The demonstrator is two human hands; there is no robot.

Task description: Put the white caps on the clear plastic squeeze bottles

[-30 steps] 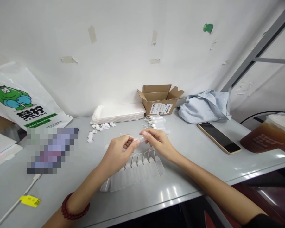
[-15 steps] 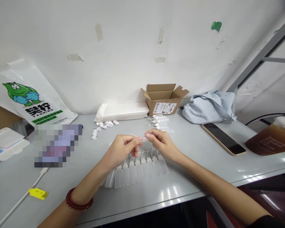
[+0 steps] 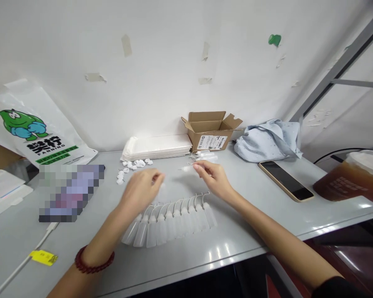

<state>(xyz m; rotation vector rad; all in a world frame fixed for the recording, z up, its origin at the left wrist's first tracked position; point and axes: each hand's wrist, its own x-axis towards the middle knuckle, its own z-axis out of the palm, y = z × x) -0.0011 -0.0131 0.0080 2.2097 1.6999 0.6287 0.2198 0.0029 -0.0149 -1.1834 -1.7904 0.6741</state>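
Holding a small translucent plastic vial (image 3: 186, 169) pinched at its end between thumb and fingertips, right hand (image 3: 211, 179) hovers above grey glossy table (image 3: 255, 231). Left hand (image 3: 139, 191), blurred, fingers loosely curled; whether it grips anything cannot be told. Row of soft translucent squeeze bottles (image 3: 170, 219), capped and tethered, lies flat beneath both hands. White caps (image 3: 131, 167) scattered near stacked white bags (image 3: 157, 147). Open cardboard box (image 3: 209, 131), contents unseen. Phone (image 3: 286, 180), flat, dark.

One cardboard box (image 3: 209, 131), one phone (image 3: 286, 180), about ten small bottles (image 3: 170, 217) (in a row).
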